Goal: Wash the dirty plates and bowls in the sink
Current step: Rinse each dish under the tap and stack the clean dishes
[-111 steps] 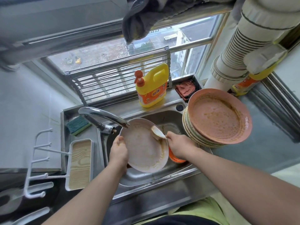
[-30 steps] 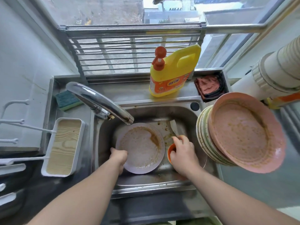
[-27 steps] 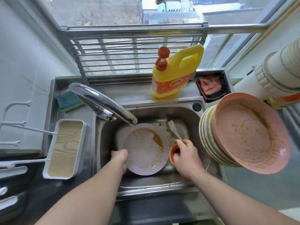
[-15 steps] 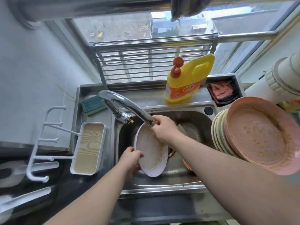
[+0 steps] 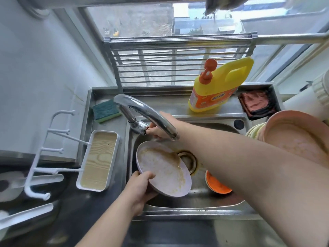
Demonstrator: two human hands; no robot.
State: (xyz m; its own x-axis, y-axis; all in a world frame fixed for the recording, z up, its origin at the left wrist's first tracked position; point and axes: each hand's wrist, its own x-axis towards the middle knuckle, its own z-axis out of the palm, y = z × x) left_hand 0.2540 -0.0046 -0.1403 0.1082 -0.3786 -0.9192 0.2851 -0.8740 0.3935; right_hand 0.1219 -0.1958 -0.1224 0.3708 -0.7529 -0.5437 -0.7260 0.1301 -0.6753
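A pale lilac plate smeared with brown sauce is tilted over the steel sink. My left hand grips its lower left rim. My right hand reaches under the chrome faucet spout, with its fingers at the tap valve, partly hidden by the spout. No water flow is visible. An orange bowl lies in the sink basin to the right, beneath my right forearm. A stack of dirty plates topped by a pink one stands at the sink's right edge.
A yellow detergent bottle stands behind the sink, with a red cloth in a black tray to its right. A green sponge lies at the back left. A white tray with a wood-grain base and a white hook rack sit left.
My right hand left the orange bowl, rose past the plate and reached the tap valve under the spout. My left hand tilted the plate up from the sink floor.
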